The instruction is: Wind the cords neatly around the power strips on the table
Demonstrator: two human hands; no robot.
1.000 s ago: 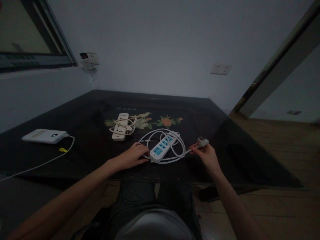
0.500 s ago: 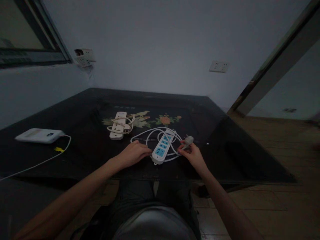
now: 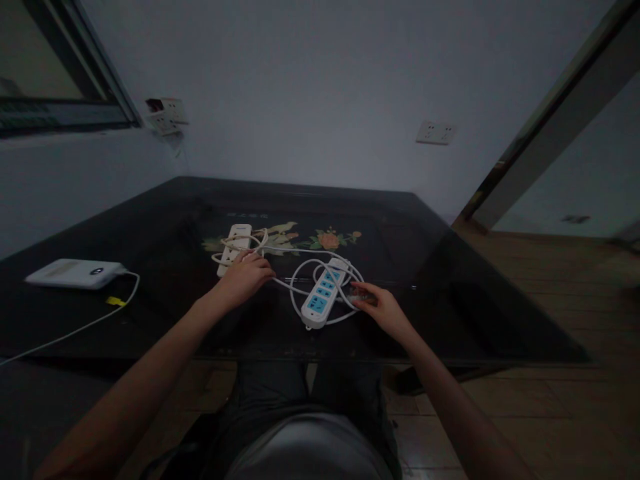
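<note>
Glossy tabletop [image 3: 440, 300], plastic power strip [image 3: 318, 305]

Two power strips [image 3: 317, 305] [image 3: 241, 230], two hands [image 3: 245, 275] [image 3: 384, 309], one power bank [image 3: 70, 273], one yellow tag [image 3: 115, 301], one table [image 3: 450, 293]

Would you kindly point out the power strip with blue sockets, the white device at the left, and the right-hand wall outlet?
Power strip [image 3: 324, 292]: head view, middle of its blue socket face.
White device [image 3: 74, 274]: head view, middle of its top.
Wall outlet [image 3: 436, 133]: head view, middle of its plate.
</note>
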